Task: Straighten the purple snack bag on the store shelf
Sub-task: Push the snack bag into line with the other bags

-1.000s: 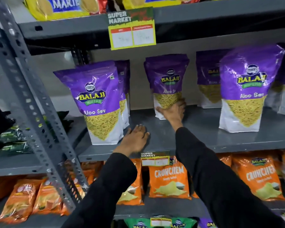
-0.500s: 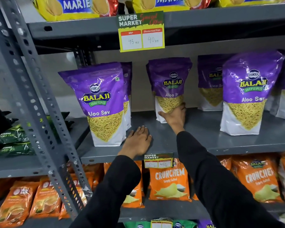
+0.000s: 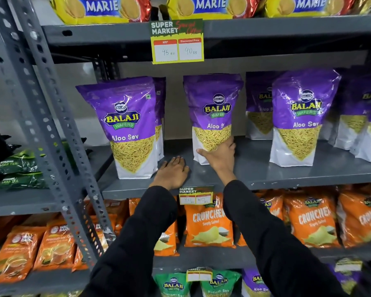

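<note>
A purple Balaji Aloo Sev snack bag [image 3: 212, 108] stands upright in the middle of the grey shelf [image 3: 255, 174], set back from the front edge. My right hand [image 3: 220, 156] grips its lower right corner, thumb across the white base and fingers round the side. My left hand [image 3: 171, 172] lies flat, palm down, on the shelf between this bag and another purple bag [image 3: 129, 125] at the left front. It holds nothing.
More purple bags [image 3: 302, 116] stand at the right, some further back. A price tag [image 3: 177, 41] hangs from the shelf above, which carries Marie packs [image 3: 101, 7]. Orange Crunchex bags [image 3: 208, 224] fill the shelf below. A slotted grey upright [image 3: 51, 133] slants down the left.
The bag stands closer to the front and more squarely than a second ago, my right hand still on its base. My left hand has stayed flat on the shelf.
</note>
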A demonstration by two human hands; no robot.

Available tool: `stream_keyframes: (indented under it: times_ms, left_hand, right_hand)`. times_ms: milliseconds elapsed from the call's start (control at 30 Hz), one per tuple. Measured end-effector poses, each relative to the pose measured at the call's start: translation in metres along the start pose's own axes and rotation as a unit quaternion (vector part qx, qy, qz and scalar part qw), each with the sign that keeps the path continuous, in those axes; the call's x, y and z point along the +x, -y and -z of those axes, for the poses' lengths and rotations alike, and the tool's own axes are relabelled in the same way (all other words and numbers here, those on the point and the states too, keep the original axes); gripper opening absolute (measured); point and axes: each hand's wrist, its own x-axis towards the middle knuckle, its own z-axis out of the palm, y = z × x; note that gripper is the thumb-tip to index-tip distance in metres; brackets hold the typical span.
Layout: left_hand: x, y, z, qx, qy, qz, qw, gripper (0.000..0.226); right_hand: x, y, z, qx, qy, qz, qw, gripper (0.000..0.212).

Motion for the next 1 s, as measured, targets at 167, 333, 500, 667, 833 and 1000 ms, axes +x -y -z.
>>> stream_keyframes:
  times_ms: [167, 333, 500, 667, 833, 1000]
  left_hand:
    - [-0.001, 0.001, 0.001, 0.002, 0.006, 0.001, 1.000, 0.059]
    - [-0.003, -0.001, 0.002, 0.011, 0.005, -0.002, 1.000, 0.057]
    - [-0.005, -0.002, 0.003, 0.012, -0.002, 0.001, 1.000, 0.058]
    - [-0.005, -0.003, 0.005, 0.017, -0.003, -0.003, 1.000, 0.058]
    - [-0.007, -0.003, 0.006, 0.057, 0.006, -0.017, 0.998, 0.057]
    - [-0.008, -0.004, 0.006, 0.070, 0.009, -0.018, 0.997, 0.057]
  right_hand:
    - [-0.022, -0.005, 0.009, -0.007, -0.008, 0.016, 1.000, 0.139]
    - [-0.038, -0.005, 0.016, -0.019, -0.021, 0.022, 0.999, 0.139]
    - [-0.046, -0.004, 0.019, -0.025, -0.033, 0.027, 0.999, 0.135]
    - [-0.049, -0.005, 0.018, -0.024, -0.042, 0.025, 0.999, 0.136]
    - [-0.049, -0.005, 0.017, -0.027, -0.047, 0.023, 0.998, 0.137]
    - [-0.049, -0.005, 0.016, -0.035, -0.057, 0.023, 0.998, 0.136]
